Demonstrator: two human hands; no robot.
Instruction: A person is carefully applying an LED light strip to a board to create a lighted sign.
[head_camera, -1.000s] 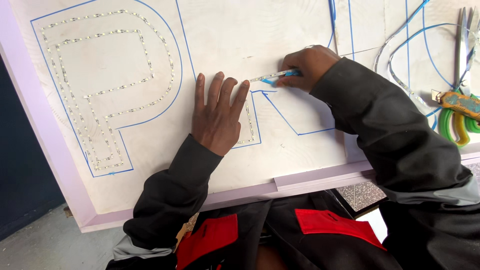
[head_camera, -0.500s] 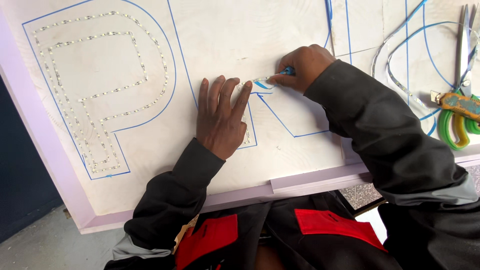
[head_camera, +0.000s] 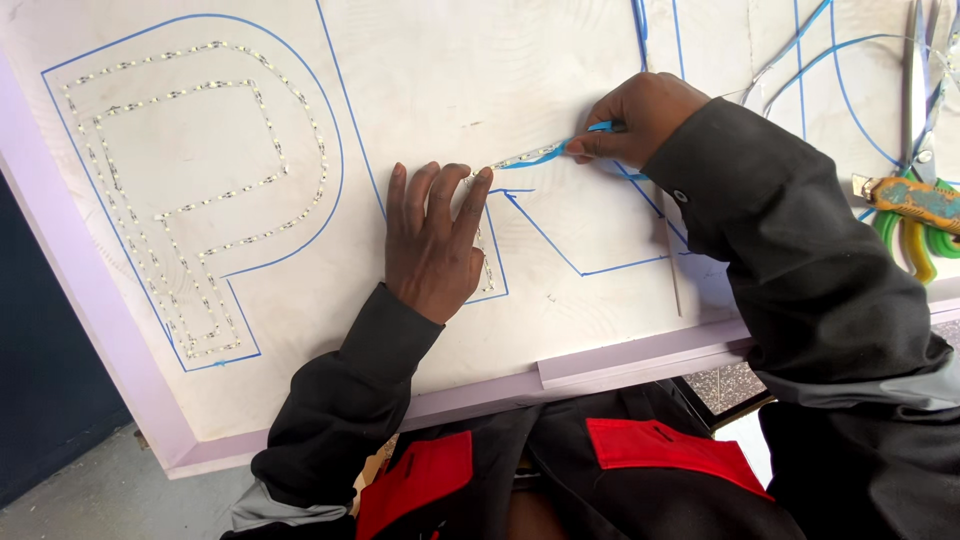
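Strip of small white lights (head_camera: 528, 156) with a blue backing lies just above the middle of the frame, stretched between the two hands over the white sign board (head_camera: 460, 70). The right hand (head_camera: 640, 120) pinches its blue end between thumb and fingers, closed tight on it, and holds it a little lifted toward the upper right. The left hand (head_camera: 432, 235) lies flat and open on the board, gripping nothing; its fingertips (head_camera: 484, 178) press the near end of the strip down beside a blue outline (head_camera: 560, 255). In my judgement the strip can go wrong in two ways: if the right hand pulls too hard or at an angle, the part under the left fingers may peel up or slide off the line; and if the strip twists, it may stick crooked. The left forearm comes from the lower middle, the wrist straight; the right arm in a black sleeve crosses from the lower right, the wrist bent inward. At the upper left a finished letter (head_camera: 190, 190) carries rows of lights. At the right edge lie a utility knife (head_camera: 915, 200) and green-handled scissors (head_camera: 910, 245), well apart from the hands.
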